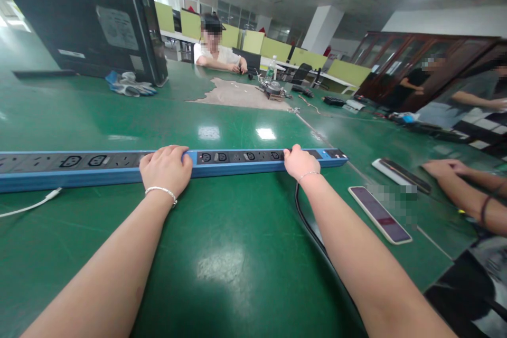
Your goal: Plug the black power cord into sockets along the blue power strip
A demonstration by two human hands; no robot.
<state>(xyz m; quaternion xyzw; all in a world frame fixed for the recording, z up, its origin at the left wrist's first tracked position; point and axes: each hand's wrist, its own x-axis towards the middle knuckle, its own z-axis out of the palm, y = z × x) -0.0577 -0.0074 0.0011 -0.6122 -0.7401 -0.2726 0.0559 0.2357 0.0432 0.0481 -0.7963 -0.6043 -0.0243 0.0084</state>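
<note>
A long blue power strip (233,170) with black sockets lies across the green table in front of me. My left hand (166,171) is wrapped over the strip, left of its middle, fingers closed on it. Near the strip's right end, my right hand (300,162) is closed at a socket, seemingly on a black power plug mostly hidden by the fingers. A black cable (304,216) comes out below this hand and runs down behind my right forearm. Left of my left hand, a white cable (29,210) ends in a connector beside the strip.
A phone (380,215) and a dark, white-edged device (401,175) lie to the right, by another person's hands (446,168). Gloves (130,84) lie before a large black case (91,26) at back left. Another person (216,50) sits across the table (237,222).
</note>
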